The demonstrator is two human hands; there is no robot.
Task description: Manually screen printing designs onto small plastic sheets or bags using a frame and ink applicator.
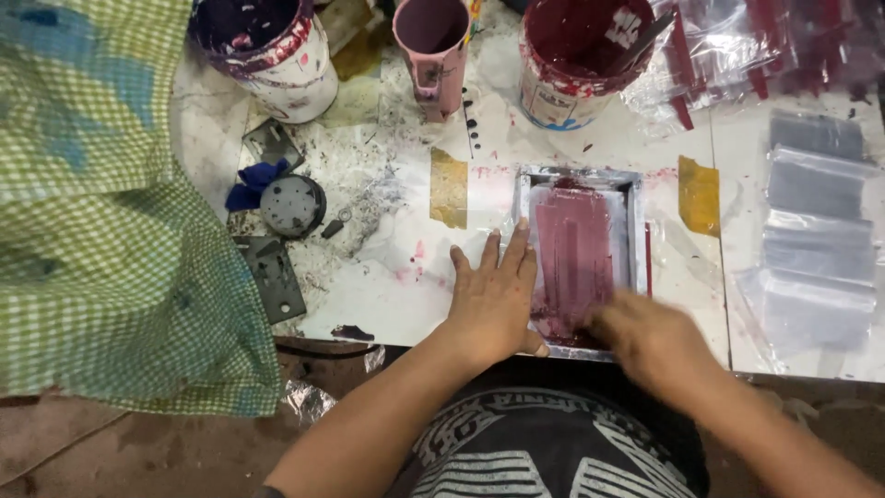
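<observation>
Item 1, work in hand: I log a small metal-framed printing screen (pixel 579 258) lying flat on the tabletop (pixel 387 277), its mesh streaked with maroon ink. My left hand (pixel 493 300) lies flat with its fingers spread on the tabletop, its thumb side against the frame's left edge, and grips nothing. My right hand (pixel 650 339) is at the frame's near right corner and is motion-blurred; I cannot tell whether it is closed on a tool or bare. I judge this to be the ink-pulling stroke, with the left hand steadying the frame. The next move, as I read it, calls for steady downward pressure on the frame so it does not slide, and an even pass along the mesh.

Item 2, containers beyond the fingertips:
- Paint bucket (pixel 576 60), straight ahead of the right hand: dark red ink inside, with a flat stirring blade (pixel 636 41) resting in it (rim heavily smeared).
- Pink jug (pixel 433 51) with a handle, ahead of the left hand: the interior looks purplish, but the level is not readable.
- White bucket (pixel 272 55), far left of the left hand: dark purple-stained interior and red drips on the rim.

Item 3, stock: clear plastic pouches (pixel 816 221) overlap in a row to the right of the right hand. A further heap of pouches (pixel 737 46) with red strips lies beyond them.

Item 4, sundries: a round grey cap (pixel 292 205) and a blue rag (pixel 253 182) lie left of the left hand. A green checked cloth (pixel 101 203) is further left.
</observation>
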